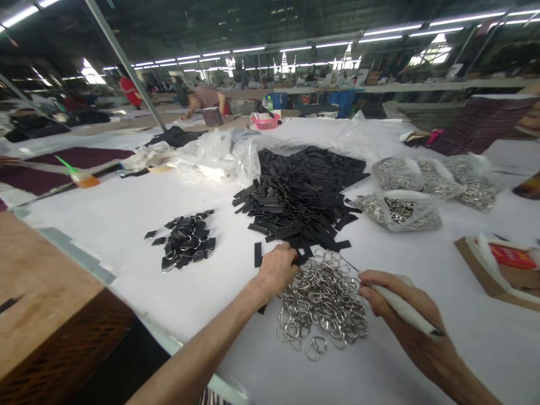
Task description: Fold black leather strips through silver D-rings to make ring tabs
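Note:
A heap of silver metal D-rings (323, 304) lies on the white table (126, 225) just in front of me. My left hand (276, 270) rests at the heap's upper left edge, fingers curled down where the rings meet a big pile of black strips (301, 197); what its fingertips pinch is hidden. My right hand (396, 306) is closed round a white, pen-like tool (405, 310), its thin dark tip pointing at the rings' right edge. A smaller pile of folded black strips with rings (185, 242) sits to the left.
Clear bags of metal rings (399, 211) (439, 177) lie at the right. A cardboard box with red contents (502, 267) stands at the far right. Crumpled plastic (211, 154) and an orange bottle (84, 180) lie at the back left. Another person works at a far table (206, 98).

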A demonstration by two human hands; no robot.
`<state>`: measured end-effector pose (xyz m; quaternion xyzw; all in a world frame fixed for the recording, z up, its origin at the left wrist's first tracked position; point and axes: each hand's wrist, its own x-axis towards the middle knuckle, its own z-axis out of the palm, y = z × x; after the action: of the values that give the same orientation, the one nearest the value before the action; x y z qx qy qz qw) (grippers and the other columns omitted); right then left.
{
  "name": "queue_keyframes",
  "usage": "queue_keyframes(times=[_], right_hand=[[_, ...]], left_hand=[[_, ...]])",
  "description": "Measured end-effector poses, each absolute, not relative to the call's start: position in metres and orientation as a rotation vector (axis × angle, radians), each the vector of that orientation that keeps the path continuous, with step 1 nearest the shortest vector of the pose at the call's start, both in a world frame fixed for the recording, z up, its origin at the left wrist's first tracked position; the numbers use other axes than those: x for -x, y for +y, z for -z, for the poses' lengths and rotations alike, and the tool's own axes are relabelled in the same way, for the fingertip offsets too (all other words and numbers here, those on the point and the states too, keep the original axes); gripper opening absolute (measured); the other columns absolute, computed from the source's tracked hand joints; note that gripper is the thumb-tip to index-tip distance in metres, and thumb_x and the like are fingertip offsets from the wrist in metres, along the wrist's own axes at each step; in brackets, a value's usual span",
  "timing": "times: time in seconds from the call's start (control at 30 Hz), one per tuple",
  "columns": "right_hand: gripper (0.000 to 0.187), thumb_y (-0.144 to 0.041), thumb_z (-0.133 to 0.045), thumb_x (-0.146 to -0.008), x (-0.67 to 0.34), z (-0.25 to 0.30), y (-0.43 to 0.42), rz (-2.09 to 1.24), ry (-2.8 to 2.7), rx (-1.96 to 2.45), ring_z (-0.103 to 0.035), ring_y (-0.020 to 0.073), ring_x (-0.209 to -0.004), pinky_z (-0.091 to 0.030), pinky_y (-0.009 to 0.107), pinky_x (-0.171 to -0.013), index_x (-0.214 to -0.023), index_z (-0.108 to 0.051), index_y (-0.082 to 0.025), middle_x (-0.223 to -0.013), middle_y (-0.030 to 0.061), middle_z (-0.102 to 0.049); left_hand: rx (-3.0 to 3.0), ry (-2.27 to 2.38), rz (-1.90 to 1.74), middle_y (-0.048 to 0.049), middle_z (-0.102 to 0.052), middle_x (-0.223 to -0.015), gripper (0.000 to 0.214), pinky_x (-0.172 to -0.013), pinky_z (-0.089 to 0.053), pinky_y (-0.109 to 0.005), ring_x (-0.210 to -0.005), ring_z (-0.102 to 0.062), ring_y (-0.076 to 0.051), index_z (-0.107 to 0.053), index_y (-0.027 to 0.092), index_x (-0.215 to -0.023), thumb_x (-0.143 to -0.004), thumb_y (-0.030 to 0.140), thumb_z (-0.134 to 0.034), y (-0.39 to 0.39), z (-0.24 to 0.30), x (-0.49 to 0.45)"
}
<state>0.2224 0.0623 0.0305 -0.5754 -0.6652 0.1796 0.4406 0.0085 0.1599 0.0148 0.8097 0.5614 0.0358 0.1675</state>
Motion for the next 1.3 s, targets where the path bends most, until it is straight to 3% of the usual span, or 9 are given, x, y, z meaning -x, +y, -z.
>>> queue_keyframes(times=[0.13,0.3,0.4,0.5,0.67,0.8,0.93,1.1,1.3], right_hand=[[0.017,-0.035,-0.058,-0.081,-0.22,-0.037,0.057,-0.471,-1.686,1.408,-0.054,0.015,-0.055,-0.045,0.026,-0.053,-0.089,-0.064,-0.022,-0.058,-0.0015,-0.057],[0.018,-0.037,-0.053,-0.084,-0.215,-0.044,0.048,-0.633,-1.67,1.415,-0.056,0.0151,-0.052,-0.043,0.024,-0.047,-0.088,-0.063,-0.022,-0.052,-0.0028,-0.055],[0.017,-0.034,-0.052,-0.084,-0.211,-0.043,0.045,-0.678,-1.686,1.343,-0.055,0.0143,-0.049,-0.043,0.024,-0.046,-0.088,-0.062,-0.021,-0.049,-0.0034,-0.055],[0.014,-0.029,-0.049,-0.086,-0.207,-0.037,0.044,-0.716,-1.678,1.214,-0.049,0.0103,-0.042,-0.041,0.023,-0.044,-0.09,-0.059,-0.02,-0.056,-0.0033,-0.058],[0.01,-0.025,-0.047,-0.086,-0.197,-0.023,0.039,-0.904,-1.918,1.126,-0.051,0.0102,-0.053,-0.041,0.023,-0.052,-0.091,-0.055,-0.021,-0.065,-0.0027,-0.056],[0.008,-0.016,-0.05,-0.083,-0.187,-0.017,0.035,-0.636,-2.381,1.109,-0.051,0.0126,-0.061,-0.039,0.024,-0.059,-0.082,-0.055,-0.021,-0.067,-0.0019,-0.057],[0.013,-0.008,-0.047,-0.081,-0.179,-0.007,0.032,-0.275,-2.624,1.059,-0.049,0.016,-0.063,-0.035,0.026,-0.058,-0.079,-0.055,-0.019,-0.066,0.0014,-0.058],[0.018,-0.003,-0.043,-0.08,-0.174,0.0,0.029,-0.161,-2.706,1.037,-0.051,0.0183,-0.064,-0.034,0.027,-0.056,-0.08,-0.056,-0.017,-0.07,0.005,-0.06],[0.025,-0.006,-0.037,-0.082,-0.182,0.002,0.03,-0.137,-2.619,1.082,-0.055,0.0178,-0.058,-0.038,0.027,-0.051,-0.088,-0.058,-0.017,-0.067,0.0046,-0.061]], left_hand=[[-2.255,1.586,-0.144,-0.01,-0.06,-0.095,0.013,-0.082,-0.044,-0.035,-0.097,-0.056,-0.025,-0.064,0.016,-0.075,-0.075,0.011,-0.052,0.158,-0.016,-0.015],[-2.039,1.636,-0.311,-0.0053,-0.061,-0.095,0.017,-0.076,-0.048,-0.039,-0.086,-0.059,-0.019,-0.06,0.014,-0.091,-0.084,0.028,-0.057,0.158,-0.011,-0.014],[-1.868,1.625,-0.511,-0.0018,-0.062,-0.083,0.008,-0.075,-0.047,-0.036,-0.079,-0.058,-0.017,-0.062,0.016,-0.085,-0.078,0.02,-0.062,0.153,-0.01,-0.013],[-1.642,1.558,-0.765,0.0013,-0.061,-0.072,0.019,-0.073,-0.047,-0.031,-0.072,-0.057,-0.015,-0.064,0.019,-0.082,-0.068,0.007,-0.063,0.146,-0.016,-0.01],[-1.179,1.364,-1.047,-0.0009,-0.063,-0.068,0.01,-0.057,-0.048,-0.024,-0.056,-0.056,-0.011,-0.064,0.014,-0.079,-0.07,0.017,-0.061,0.12,-0.032,0.005],[-0.898,1.252,-1.085,-0.0049,-0.065,-0.065,0.01,-0.046,-0.047,-0.022,-0.053,-0.059,-0.012,-0.06,0.013,-0.07,-0.069,0.023,-0.064,0.08,-0.029,0.016],[-0.654,1.169,-1.074,-0.0054,-0.067,-0.065,0.011,-0.042,-0.049,-0.022,-0.055,-0.064,-0.015,-0.059,0.015,-0.076,-0.069,0.02,-0.064,0.042,-0.014,0.017],[-0.518,1.084,-1.068,-0.0044,-0.069,-0.067,0.011,-0.051,-0.054,-0.023,-0.061,-0.066,-0.016,-0.061,0.014,-0.079,-0.069,0.017,-0.065,0.021,-0.003,0.011],[-0.532,1.079,-0.975,-0.0053,-0.068,-0.064,0.008,-0.049,-0.053,-0.021,-0.058,-0.065,-0.015,-0.066,0.012,-0.075,-0.07,0.018,-0.063,0.016,-0.002,0.001]])
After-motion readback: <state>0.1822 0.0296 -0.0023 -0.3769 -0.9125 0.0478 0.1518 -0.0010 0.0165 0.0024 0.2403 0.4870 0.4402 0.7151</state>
